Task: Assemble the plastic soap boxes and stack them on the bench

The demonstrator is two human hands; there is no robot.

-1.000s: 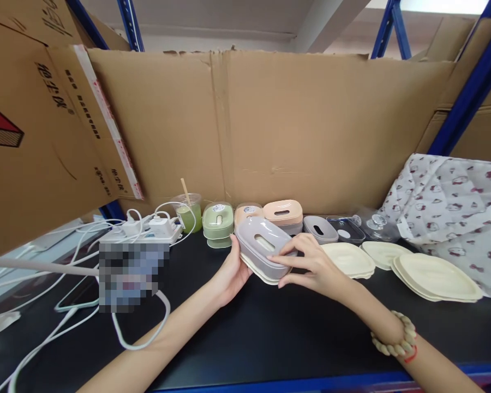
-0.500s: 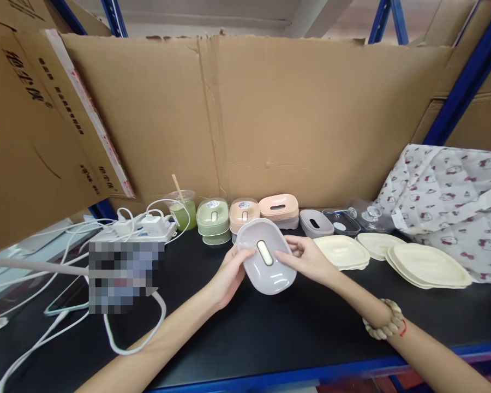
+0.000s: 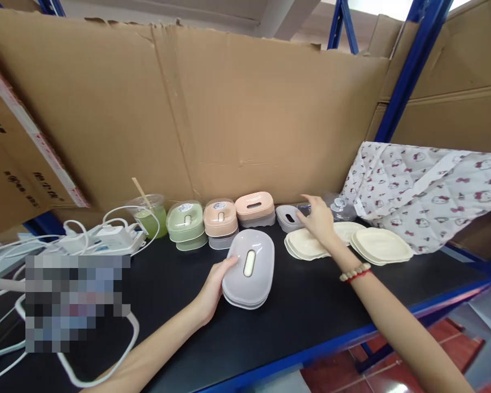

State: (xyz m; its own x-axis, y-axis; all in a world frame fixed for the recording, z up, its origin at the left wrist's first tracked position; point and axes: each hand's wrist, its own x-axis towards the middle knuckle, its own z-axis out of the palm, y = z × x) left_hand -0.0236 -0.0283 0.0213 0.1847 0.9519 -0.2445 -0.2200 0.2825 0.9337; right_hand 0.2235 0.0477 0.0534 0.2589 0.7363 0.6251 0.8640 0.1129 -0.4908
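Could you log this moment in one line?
Left hand: grip on grey box | Right hand: open, near grey slotted piece | Further back: green box, drink cup

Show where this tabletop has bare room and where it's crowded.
Bare: right of the held grey box, before the cream pieces; a smaller patch between cables, green box and left hand. Crowded: back row and left end.

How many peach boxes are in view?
2, both beyond the grey box in the left hand: a clear-covered peach box beside the green box, and a dark-slotted peach box further right. Any nested inside would be hidden.
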